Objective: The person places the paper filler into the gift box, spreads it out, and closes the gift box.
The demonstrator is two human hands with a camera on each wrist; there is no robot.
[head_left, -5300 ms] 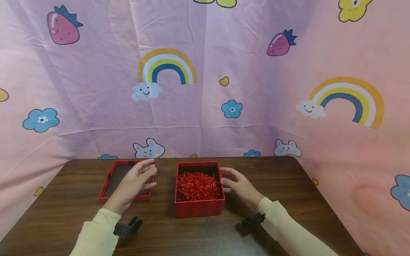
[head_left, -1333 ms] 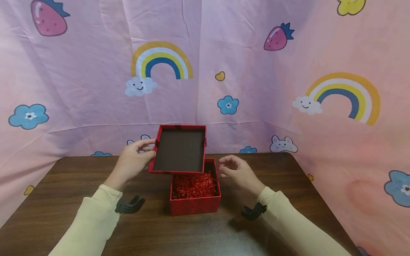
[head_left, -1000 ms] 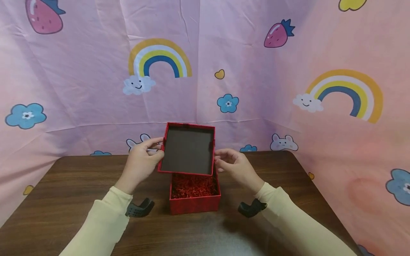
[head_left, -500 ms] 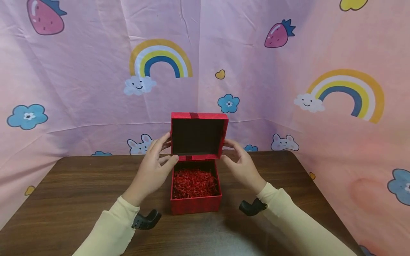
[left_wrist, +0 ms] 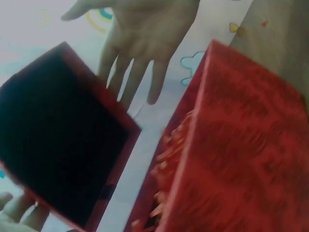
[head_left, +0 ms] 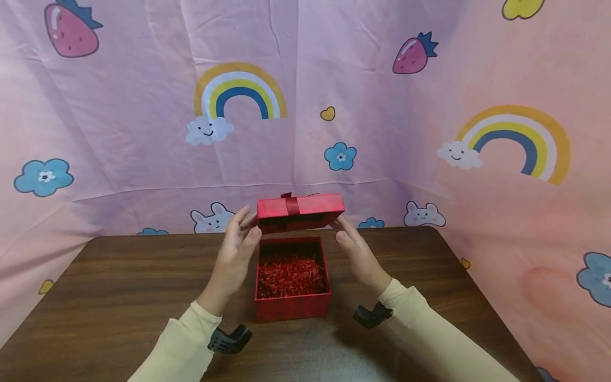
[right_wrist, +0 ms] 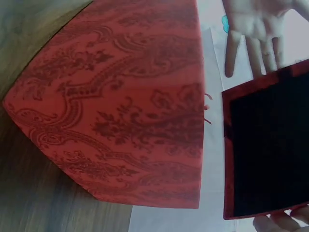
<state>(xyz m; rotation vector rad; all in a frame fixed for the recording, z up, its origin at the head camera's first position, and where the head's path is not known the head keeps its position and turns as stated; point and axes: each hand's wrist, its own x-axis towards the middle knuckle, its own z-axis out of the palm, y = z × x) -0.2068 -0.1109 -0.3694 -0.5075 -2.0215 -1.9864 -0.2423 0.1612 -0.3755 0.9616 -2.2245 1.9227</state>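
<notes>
A red patterned square gift box (head_left: pixel 292 307) stands open-topped on the table, filled with red shredded paper (head_left: pixel 291 276). Over its back part hangs its lid (head_left: pixel 315 204), tilted, with a dark red ribbon on the front side. The left hand (head_left: pixel 231 262) touches the lid's left side with nearly straight fingers, its thumb apart from it in the right wrist view. From the opposite side, the right hand (head_left: pixel 360 257) supports the lid with extended fingers, palm visible in the left wrist view. The lid's dark inner face (left_wrist: pixel 58 130) shows from below.
A dark brown wooden table (head_left: pixel 133 281) carries the box. Behind and beside it hangs a pink and lilac cloth (head_left: pixel 363 106) printed with rainbows, strawberries and flowers. Black wrist bands (head_left: pixel 229 339) sit at the cream sleeves (head_left: pixel 176 345).
Earlier the lid lay left of the box; the left hand lifted it over, and the right hand joined. Since half a second ago, it has come lower and tipped forward, its inside turning downward.
</notes>
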